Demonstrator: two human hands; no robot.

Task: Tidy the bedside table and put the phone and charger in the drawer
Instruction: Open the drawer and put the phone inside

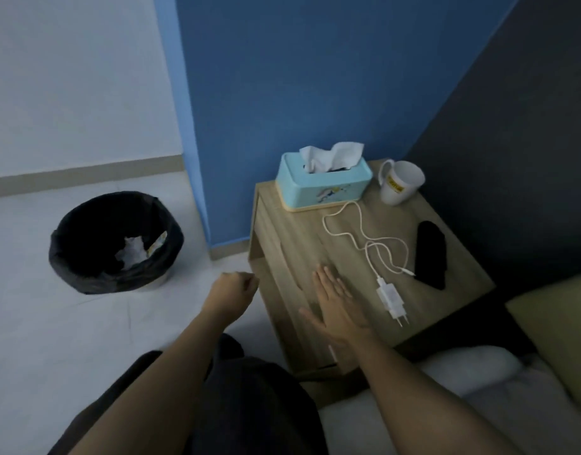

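Resting flat on the desk [282,244], my right hand [335,303] lay spread with fingers straight and nothing in it, likely to steady me or to sweep the bare wood. Just to its right sat the charger [391,298], prongs toward me, its cable looping away to the phone [430,254], which lay face down beyond and further right. My left hand [235,292] hung curled in a loose fist off the desk's edge; whether it held anything I could not tell. Below my right hand the drawer [333,356] seemed barely ajar, perhaps waiting for both things.

Bedroom: bedside table [292,244], pillow [558,326].
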